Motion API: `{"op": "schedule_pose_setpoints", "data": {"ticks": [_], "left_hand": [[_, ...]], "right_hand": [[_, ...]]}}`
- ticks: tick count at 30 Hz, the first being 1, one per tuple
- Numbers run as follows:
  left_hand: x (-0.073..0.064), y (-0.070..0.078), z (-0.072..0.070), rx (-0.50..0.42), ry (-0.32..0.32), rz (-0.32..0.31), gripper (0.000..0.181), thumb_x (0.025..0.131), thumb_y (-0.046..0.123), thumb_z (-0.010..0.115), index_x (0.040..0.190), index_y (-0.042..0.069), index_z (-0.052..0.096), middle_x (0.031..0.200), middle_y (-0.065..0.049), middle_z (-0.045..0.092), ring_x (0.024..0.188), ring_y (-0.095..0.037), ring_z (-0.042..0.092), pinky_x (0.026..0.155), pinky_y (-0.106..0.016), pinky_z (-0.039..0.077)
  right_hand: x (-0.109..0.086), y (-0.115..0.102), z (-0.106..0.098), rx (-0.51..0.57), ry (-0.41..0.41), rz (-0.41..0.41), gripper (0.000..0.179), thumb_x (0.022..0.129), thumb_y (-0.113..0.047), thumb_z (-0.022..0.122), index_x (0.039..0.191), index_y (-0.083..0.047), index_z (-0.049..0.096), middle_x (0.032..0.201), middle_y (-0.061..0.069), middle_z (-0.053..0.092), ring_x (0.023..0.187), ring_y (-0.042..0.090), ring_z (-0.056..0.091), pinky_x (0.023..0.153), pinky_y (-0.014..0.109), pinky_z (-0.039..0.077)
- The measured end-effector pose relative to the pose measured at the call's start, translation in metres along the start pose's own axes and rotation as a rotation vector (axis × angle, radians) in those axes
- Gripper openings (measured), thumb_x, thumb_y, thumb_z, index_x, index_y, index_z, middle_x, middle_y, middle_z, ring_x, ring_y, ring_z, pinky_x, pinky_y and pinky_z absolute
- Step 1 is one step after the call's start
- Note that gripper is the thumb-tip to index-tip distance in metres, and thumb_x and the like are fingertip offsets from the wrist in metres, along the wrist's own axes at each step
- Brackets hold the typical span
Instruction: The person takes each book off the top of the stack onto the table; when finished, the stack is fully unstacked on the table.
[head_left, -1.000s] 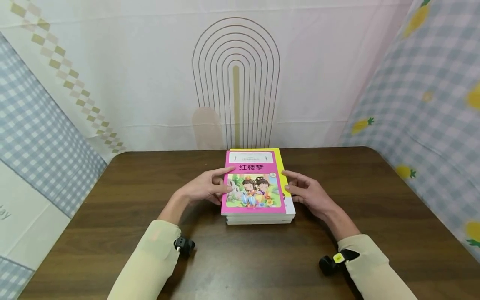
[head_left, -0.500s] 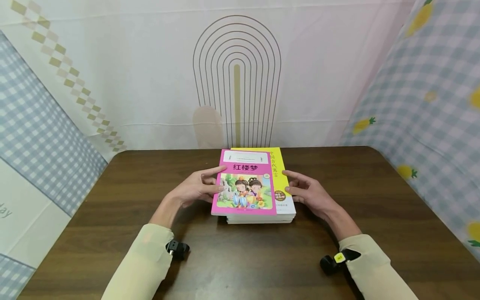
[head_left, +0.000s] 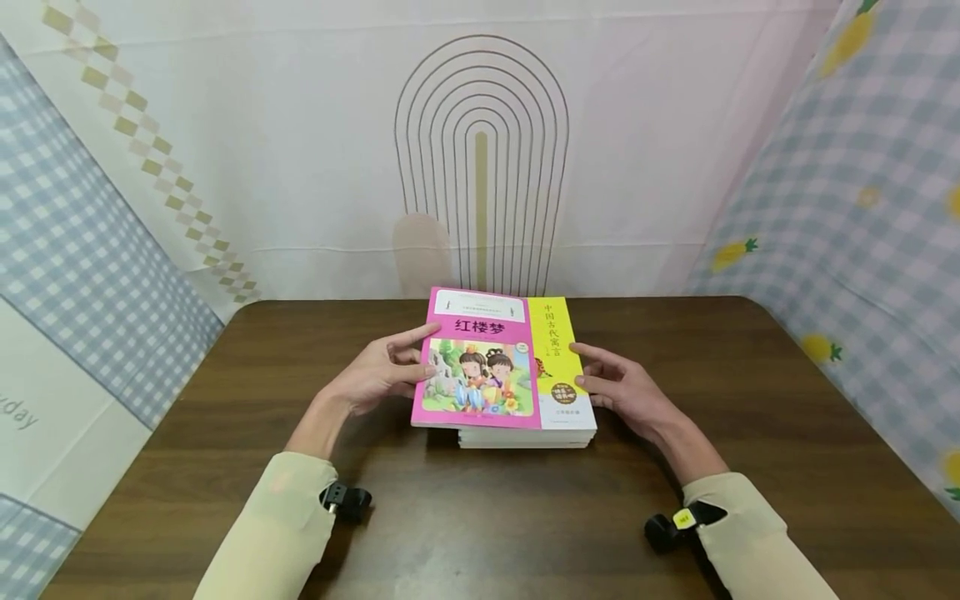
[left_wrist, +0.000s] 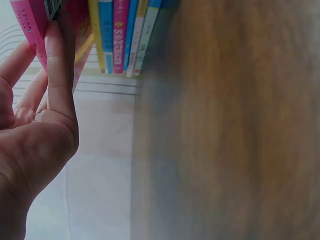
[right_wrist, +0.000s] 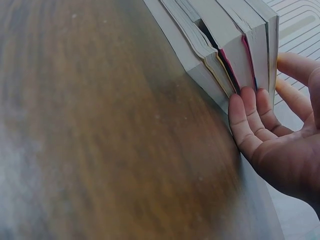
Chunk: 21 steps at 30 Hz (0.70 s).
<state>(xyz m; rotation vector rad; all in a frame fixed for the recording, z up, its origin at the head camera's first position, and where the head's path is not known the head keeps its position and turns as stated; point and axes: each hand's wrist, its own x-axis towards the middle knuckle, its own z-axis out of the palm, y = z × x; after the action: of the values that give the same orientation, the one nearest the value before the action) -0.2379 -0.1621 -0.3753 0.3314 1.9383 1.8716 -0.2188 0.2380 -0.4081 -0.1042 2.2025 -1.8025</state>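
My left hand (head_left: 375, 373) pinches the left edge of a pink picture book (head_left: 480, 375), thumb on the cover and fingers underneath. The book lies slightly turned and sticks out to the left over a stack of books. Right below it, a yellow book (head_left: 553, 329) shows its right part. In the left wrist view the pink book's spine (left_wrist: 30, 25) tilts up, apart from the colourful spines (left_wrist: 120, 37) of the stack. My right hand (head_left: 628, 390) rests against the stack's right side. Its fingertips touch the page edges (right_wrist: 235, 60) in the right wrist view.
The books stand towards the far edge of a dark brown wooden table (head_left: 480, 525). A white cloth (head_left: 322, 167) with an arch pattern hangs behind. Checked cloths (head_left: 847, 208) flank the sides. Each wrist carries a small black camera (head_left: 348, 502).
My left hand has drawn the pink book to the left and tilted it a little, uncovering more of the yellow book. My right hand has stayed at the stack's right side.
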Motion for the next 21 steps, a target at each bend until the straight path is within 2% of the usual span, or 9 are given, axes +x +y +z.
{"op": "schedule_pose_setpoints", "data": {"ticks": [7,21], "left_hand": [[-0.013,0.011,-0.012,-0.056,0.033,0.02,0.073,0.101,-0.001,0.067,0.165,0.017,0.038,0.105,-0.005,0.074,0.101,-0.019,0.074,0.09,-0.044,0.065],[-0.033,0.026,-0.035,-0.052,0.109,0.052,0.075,0.099,-0.002,0.069,0.165,0.016,0.038,0.106,-0.004,0.075,0.1,-0.016,0.075,0.088,-0.036,0.065]], "right_hand": [[-0.001,-0.001,0.001,-0.011,-0.001,-0.001,0.072,0.1,-0.024,0.076,0.163,-0.018,0.043,0.126,0.012,0.05,0.108,0.019,0.052,0.076,0.02,0.055],[-0.003,-0.002,0.003,-0.01,-0.007,0.009,0.073,0.099,-0.028,0.076,0.164,-0.02,0.042,0.13,0.013,0.051,0.108,0.017,0.057,0.084,0.021,0.058]]}}
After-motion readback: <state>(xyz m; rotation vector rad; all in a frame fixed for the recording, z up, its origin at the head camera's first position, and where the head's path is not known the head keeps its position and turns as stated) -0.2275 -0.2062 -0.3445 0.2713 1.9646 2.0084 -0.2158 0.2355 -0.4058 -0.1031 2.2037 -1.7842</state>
